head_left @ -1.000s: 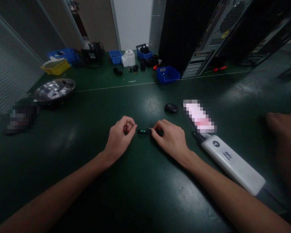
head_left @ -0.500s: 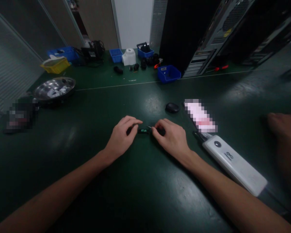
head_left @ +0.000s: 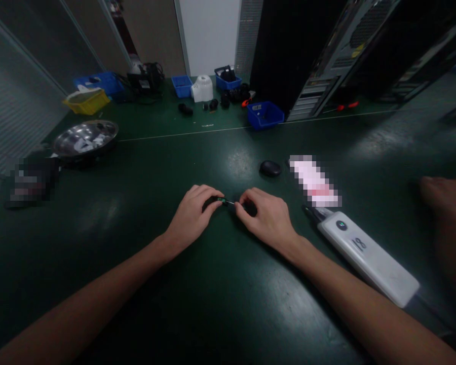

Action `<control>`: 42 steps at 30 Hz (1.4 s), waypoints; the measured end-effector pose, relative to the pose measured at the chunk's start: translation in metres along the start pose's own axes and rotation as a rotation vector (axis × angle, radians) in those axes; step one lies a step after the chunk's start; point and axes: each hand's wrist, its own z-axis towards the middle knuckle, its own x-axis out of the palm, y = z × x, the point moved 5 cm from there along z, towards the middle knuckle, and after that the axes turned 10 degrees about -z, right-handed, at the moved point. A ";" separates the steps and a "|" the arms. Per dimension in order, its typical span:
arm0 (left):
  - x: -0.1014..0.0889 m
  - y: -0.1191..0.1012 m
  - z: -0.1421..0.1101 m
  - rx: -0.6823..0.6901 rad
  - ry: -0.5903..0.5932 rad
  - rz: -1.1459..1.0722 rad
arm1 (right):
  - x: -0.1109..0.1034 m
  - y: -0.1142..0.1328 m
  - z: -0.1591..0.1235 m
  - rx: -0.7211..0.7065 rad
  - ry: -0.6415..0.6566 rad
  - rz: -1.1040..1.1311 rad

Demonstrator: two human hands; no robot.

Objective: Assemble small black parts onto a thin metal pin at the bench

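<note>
My left hand (head_left: 193,213) pinches a small dark piece with green marks, like a tiny circuit board (head_left: 222,201), between thumb and forefinger just above the green tabletop (head_left: 213,294). Facing it, my right hand (head_left: 268,213) is closed on a thin metal rod (head_left: 230,203). The rod's tip points left and meets the right end of the small board; whether it enters it I cannot tell. My fingers hide the rod's other end. A black computer mouse (head_left: 269,168) lies beyond my right hand.
To the right lie a phone with a blurred screen (head_left: 315,181) and a white device marked 8 (head_left: 368,258). Another person's hand (head_left: 446,203) rests at the right edge. A metal bowl (head_left: 85,139), a yellow bin (head_left: 86,101) and a blue bin (head_left: 265,115) stand farther back.
My left fingers have closed on the small board, which was lying between the hands. The board is now tilted, and the rod in my right hand has come up to its end.
</note>
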 end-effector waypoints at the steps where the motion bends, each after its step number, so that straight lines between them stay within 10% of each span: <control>1: 0.000 -0.001 0.000 0.000 0.002 -0.001 | 0.000 0.000 0.000 0.000 0.001 -0.004; 42: 0.001 -0.005 0.000 0.098 0.014 0.033 | 0.001 0.001 0.001 -0.017 0.021 -0.008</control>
